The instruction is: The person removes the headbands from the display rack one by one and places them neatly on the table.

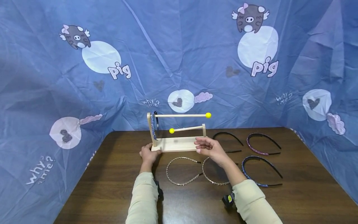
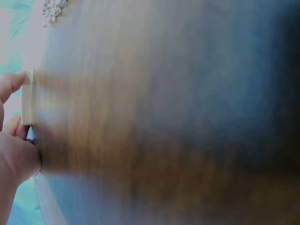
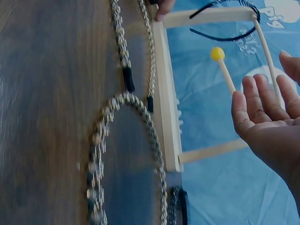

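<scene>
A pale wooden stand [image 1: 174,145] has a base, two posts and two rods tipped with yellow balls. On its upper rod, against the left post, hangs a blue glittery headband [image 1: 153,126]. My left hand [image 1: 148,154] grips the left end of the base; the left wrist view shows fingers [image 2: 13,85] on either side of that wooden edge. In front of the base's right end is my right hand [image 1: 213,150], its palm bare and its fingers relaxed in the right wrist view. Between that hand and the stand there appears to be a gap.
Two braided metallic headbands [image 1: 183,183] lie in front of the stand, one partly behind my right forearm. Further right are a pink headband [image 1: 258,152], a blue headband [image 1: 247,175] and a dark headband [image 1: 229,133]. A blue printed cloth [image 1: 179,62] hangs behind the brown table [image 1: 106,186].
</scene>
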Tool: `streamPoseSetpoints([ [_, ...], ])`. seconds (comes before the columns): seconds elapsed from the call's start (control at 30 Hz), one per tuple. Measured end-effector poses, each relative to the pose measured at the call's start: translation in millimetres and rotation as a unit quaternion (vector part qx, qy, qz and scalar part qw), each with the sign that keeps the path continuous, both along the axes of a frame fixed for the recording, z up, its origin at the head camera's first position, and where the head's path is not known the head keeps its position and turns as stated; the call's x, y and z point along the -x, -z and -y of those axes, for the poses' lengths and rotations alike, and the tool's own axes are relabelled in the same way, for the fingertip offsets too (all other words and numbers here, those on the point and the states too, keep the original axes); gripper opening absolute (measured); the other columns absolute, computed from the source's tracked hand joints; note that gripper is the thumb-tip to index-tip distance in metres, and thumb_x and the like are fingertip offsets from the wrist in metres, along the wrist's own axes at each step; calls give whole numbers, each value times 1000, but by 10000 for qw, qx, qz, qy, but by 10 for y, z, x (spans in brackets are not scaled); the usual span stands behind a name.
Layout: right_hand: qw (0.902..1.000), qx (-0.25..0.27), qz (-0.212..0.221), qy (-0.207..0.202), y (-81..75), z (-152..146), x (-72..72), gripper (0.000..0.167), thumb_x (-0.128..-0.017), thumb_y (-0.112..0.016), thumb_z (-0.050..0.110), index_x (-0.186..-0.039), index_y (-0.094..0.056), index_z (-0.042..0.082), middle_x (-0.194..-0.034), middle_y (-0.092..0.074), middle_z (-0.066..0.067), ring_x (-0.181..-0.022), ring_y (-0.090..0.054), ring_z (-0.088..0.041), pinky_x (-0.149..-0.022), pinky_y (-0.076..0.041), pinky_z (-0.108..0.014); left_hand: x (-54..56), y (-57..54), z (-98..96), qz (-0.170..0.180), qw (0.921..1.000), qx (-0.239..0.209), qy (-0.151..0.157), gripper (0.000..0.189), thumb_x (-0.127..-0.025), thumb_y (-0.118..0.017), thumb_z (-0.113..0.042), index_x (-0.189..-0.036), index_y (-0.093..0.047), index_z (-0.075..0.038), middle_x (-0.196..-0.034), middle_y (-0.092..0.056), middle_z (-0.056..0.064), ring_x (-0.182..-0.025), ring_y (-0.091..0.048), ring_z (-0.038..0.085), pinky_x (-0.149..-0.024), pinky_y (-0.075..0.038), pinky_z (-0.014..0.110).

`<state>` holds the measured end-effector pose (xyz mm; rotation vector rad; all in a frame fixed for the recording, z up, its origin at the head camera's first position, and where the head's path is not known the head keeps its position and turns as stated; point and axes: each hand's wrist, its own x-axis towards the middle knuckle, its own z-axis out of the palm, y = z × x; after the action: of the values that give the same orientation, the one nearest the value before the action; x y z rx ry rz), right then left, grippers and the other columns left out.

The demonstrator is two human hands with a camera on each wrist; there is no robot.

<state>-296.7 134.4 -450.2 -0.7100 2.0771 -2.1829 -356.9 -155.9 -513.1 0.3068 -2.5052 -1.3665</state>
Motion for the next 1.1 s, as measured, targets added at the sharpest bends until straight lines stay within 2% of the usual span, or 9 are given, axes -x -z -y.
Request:
streamPoseSetpoints([
  [0.2, 10000, 9, 38, -43, -2, 194, 91, 48, -81, -62, -9, -125, -45, -15, -116, -54, -31, -105, -50, -48, -81, -48, -29, -11, -19, 7, 167, 9998, -132, 27, 63, -65, -77, -7, -122, -54, 10, -119, -47, 29, -111, -31, 44, -95, -24, 46],
  [0.43, 9998, -37, -41, -173, -88, 495, 190, 46, -82, -63, -5, -125, -49, -10, -115, -59, -22, -105, -52, -44, -83, -48, -31, 2, -9, 16, 47, 10000, -38, -2, 61, -64, -76, -7, -119, -56, 11, -116, -49, 29, -109, -33, 44, -94, -24, 47],
  [0.53, 9998, -34, 17, -211, -114, 593, 231, 44, -82, -62, -6, -124, -50, -9, -114, -59, -22, -105, -53, -43, -83, -48, -32, 6, -7, 13, 125, 9999, -84, 20, 62, -65, -76, -7, -121, -55, 10, -117, -48, 28, -111, -32, 43, -95, -24, 46],
  [0.87, 9994, -103, -30, -317, -217, 885, 406, 42, -84, -63, -4, -123, -52, -9, -115, -59, -21, -101, -58, -27, -85, -47, -34, 34, -31, 11, 184, 9994, -297, -15, 62, -65, -77, -5, -121, -55, 9, -118, -46, 27, -111, -30, 42, -95, -26, 46],
  [1.1, 9989, -186, -148, -413, -251, 1092, 479, 40, -85, -59, -7, -124, -50, -12, -116, -57, -28, -111, -51, -40, -87, -46, -34, 17, -13, 34, 184, 9994, -285, -2, 62, -65, -77, -5, -121, -56, 8, -118, -47, 27, -111, -31, 42, -95, -27, 45],
])
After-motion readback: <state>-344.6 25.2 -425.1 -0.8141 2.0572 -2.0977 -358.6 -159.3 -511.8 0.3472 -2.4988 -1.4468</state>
